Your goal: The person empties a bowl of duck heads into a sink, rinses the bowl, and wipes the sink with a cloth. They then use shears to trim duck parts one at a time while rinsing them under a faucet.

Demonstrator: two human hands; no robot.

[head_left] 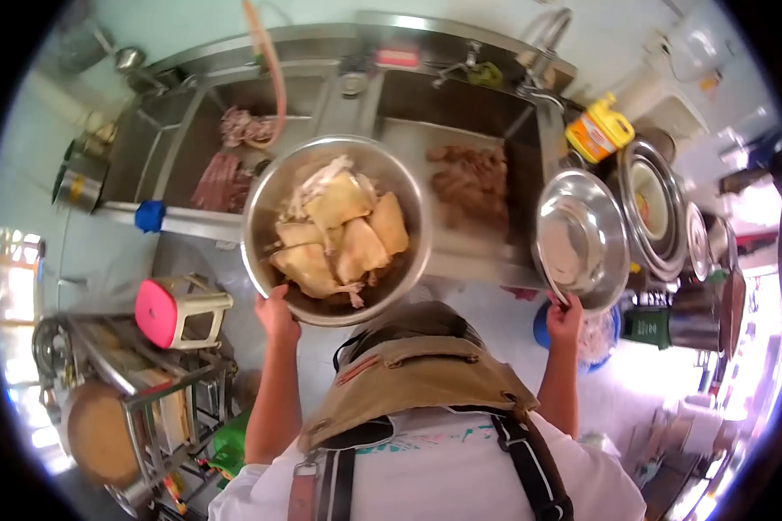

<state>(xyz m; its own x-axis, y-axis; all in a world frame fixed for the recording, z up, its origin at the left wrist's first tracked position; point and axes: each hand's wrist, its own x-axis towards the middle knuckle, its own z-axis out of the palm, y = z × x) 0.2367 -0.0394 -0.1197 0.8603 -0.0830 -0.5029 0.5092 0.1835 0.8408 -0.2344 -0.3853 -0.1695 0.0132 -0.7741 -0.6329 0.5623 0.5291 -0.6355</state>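
My left hand [277, 314] grips the near rim of a large steel bowl [264, 267], its fingers closed over the edge. Several pieces of pale yellow poultry [343, 230] fill that bowl, which sits in front of the sinks. On the other side, my right hand [565, 318] pinches the lower rim of a second steel bowl [582, 230]. This one is tilted, and no food shows in it. Between the two bowls, reddish-brown meat pieces [473, 182] lie in the right sink [400, 130].
Pale pink meat [222, 178] lies in the left sink [308, 87], under an orange hose [274, 61]. A yellow jug [601, 128] and stacked pans [656, 208] stand at the right. A blue tub [615, 326] is on the floor. A pink-topped stool [158, 314] rests on a metal rack [161, 395].
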